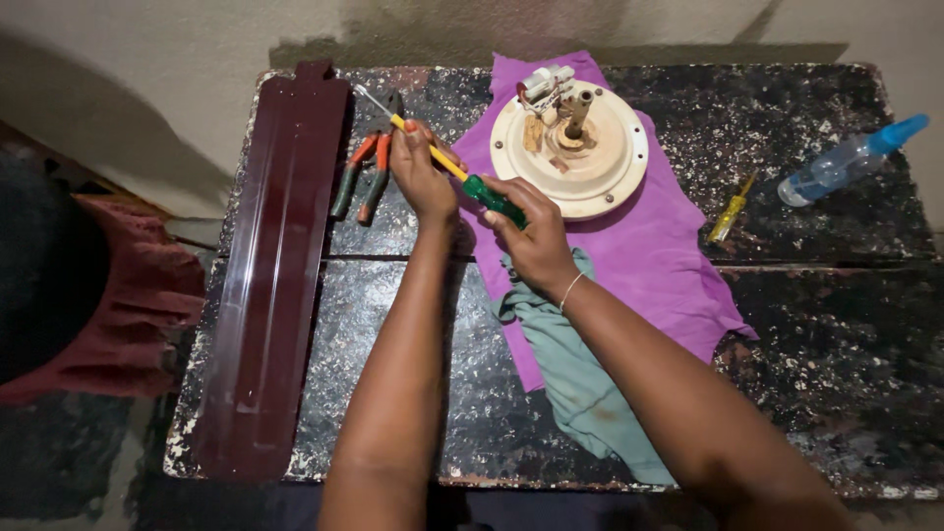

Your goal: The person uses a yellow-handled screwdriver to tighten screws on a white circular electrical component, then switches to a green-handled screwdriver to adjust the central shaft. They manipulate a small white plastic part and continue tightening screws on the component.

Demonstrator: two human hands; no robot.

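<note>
My right hand [536, 236] grips the green handle of a screwdriver [492, 200], whose yellow shank and metal tip slant up to the left. My left hand [421, 172] pinches that yellow shank near its middle. Both hands hover over a worn black table [806, 324]. Just right of them a round cream fan motor housing [580, 147] with a rusty shaft and a white capacitor rests on a purple cloth [659, 256]. Pliers [364, 177] with orange and green handles lie under the screwdriver tip, left of my left hand.
A long maroon fan blade [270, 265] lies along the table's left side. A teal rag [570, 383] sits under my right forearm. A small yellow screwdriver [730, 211] and a blue-capped spray bottle [846, 159] lie at the right. Red fabric [128, 315] is off the left.
</note>
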